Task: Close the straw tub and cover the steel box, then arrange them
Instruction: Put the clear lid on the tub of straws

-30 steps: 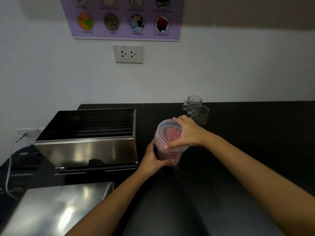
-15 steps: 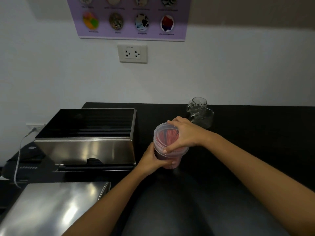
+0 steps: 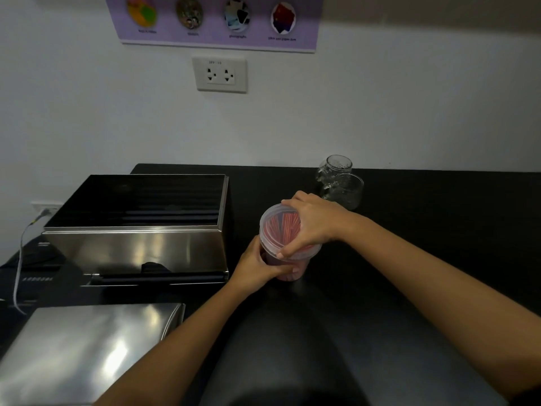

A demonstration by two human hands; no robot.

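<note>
A clear plastic straw tub (image 3: 289, 269) full of red straws stands upright on the black counter. Its translucent round lid (image 3: 276, 228) sits on top. My right hand (image 3: 311, 224) lies over the lid, fingers wrapped around its rim. My left hand (image 3: 257, 263) grips the tub's side from the left. The open steel box (image 3: 140, 247) stands to the left, its dark inside facing up. A flat steel lid (image 3: 87, 344) lies at the near left.
Two glass mugs (image 3: 341, 183) stand behind the tub near the wall. A white cable (image 3: 22, 253) runs from a wall plug at far left. A wall socket (image 3: 221, 74) and a purple poster (image 3: 216, 22) are above. The black counter (image 3: 439, 230) stretches right.
My hands stay on the tub and lid. My right hand has shifted slightly on the lid. The camera has moved a little, so the scene sits lower in view.
</note>
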